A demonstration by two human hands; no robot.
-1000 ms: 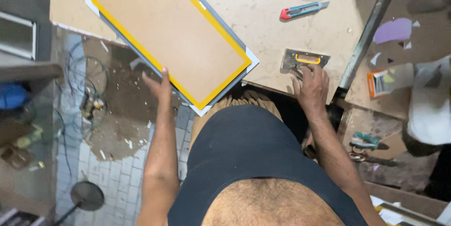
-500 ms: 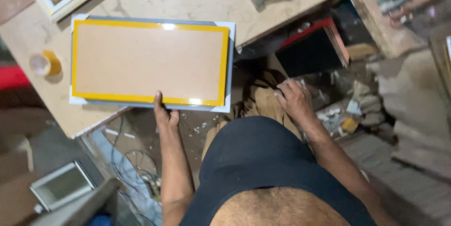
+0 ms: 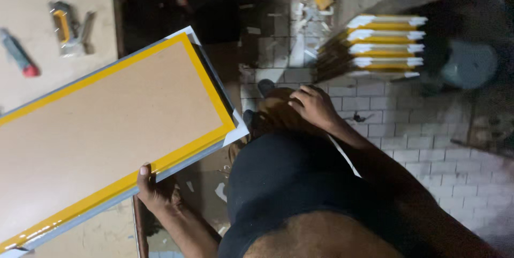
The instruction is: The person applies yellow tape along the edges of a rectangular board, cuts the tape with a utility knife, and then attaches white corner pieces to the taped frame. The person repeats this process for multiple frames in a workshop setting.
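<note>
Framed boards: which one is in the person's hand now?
The large yellow-bordered board lying back-up over the table, gripped at its lower edge by the left hand. The others sit stacked on the floor, untouched.

A red-tipped cutter (image 3: 19,54) lies near a stack of frames (image 3: 375,46)

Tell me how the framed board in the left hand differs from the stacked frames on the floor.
The framed board is held in the left hand, showing its broad brown back; the stacked frames lie untouched on the tiled floor, showing only edges. The board is single and tilted; the stack holds several, piled level. Both have yellow borders and white corners.
</note>
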